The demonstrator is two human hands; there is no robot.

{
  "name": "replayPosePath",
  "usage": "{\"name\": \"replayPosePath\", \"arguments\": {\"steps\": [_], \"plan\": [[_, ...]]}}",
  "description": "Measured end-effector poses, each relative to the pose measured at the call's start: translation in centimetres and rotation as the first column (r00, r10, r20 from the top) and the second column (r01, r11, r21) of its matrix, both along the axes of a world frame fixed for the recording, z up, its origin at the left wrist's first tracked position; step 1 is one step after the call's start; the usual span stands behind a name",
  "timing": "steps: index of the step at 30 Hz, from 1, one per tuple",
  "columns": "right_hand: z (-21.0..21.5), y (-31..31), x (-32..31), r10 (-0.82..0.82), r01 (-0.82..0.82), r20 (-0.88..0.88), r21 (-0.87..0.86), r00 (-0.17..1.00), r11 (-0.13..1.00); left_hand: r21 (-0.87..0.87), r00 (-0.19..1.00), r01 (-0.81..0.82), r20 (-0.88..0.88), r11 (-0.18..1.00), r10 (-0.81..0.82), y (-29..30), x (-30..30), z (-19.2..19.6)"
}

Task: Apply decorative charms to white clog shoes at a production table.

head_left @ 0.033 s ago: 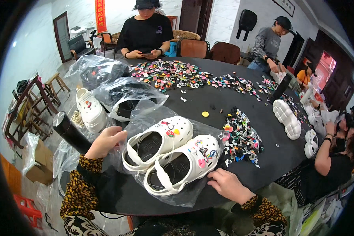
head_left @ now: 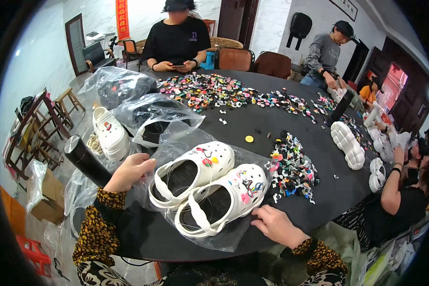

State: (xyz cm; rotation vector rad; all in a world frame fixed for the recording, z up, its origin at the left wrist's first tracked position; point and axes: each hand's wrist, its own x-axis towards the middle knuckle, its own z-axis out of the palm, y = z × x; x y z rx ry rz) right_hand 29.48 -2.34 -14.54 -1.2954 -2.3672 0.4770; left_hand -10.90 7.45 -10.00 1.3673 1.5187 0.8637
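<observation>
At a dark table (head_left: 233, 127), a person works over a pair of white clogs (head_left: 238, 198), which lie side by side with toes pointing up and to the right, on or inside a clear plastic bag (head_left: 229, 241); which of the two cannot be told. The left hand (head_left: 130, 172) pinches the bag's edge between thumb and fingers beside the clogs' heels. The right hand (head_left: 279, 225) rests with curled fingers by the nearer clog's toe; whether they grip the film cannot be told. Decorating this pair looks done: colorful charms (head_left: 246, 185) sit on both uppers. Bagging appears only partly done, the loose plastic spread wide, with closing it apparently left. A heap of loose charms (head_left: 294, 169) lies just beyond, while an upturned white shoe (head_left: 348, 145) rests farther right.
</observation>
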Motion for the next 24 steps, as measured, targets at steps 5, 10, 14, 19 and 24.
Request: {"name": "replayPosePath", "arguments": {"steps": [5, 10, 14, 19, 24], "plan": [[0.4, -0.6, -1.0, 0.028, -0.037, 0.061, 0.149, 0.998, 0.988, 0.019, 0.994, 0.109, 0.009, 0.994, -0.109, 0.3, 0.0, -0.8], [-0.4, -0.5, -0.8, 0.048, -0.083, 0.158, 0.223, 0.986, 0.971, 0.106, 0.992, 0.123, -0.035, 0.987, -0.12, 0.3, 0.3, -0.9], [-1.2, -0.5, -0.9, -0.026, 0.028, -0.014, 0.157, 1.0, 0.987, 0.122, 0.992, 0.12, -0.04, 0.985, -0.116, 0.0, 0.8, -0.3], [-0.5, -0.2, -1.6, -0.05, 0.06, -0.254, 0.031, 0.966, 0.998, 0.257, 0.994, 0.108, 0.002, 0.96, -0.113, -0.2, 1.5, -1.3], [0.2, 0.4, -1.6, -0.124, 0.111, -0.344, -0.056, 0.931, 0.992, 0.289, 0.975, 0.081, 0.175, 0.954, -0.136, -1.0, 2.7, -0.7]]}}
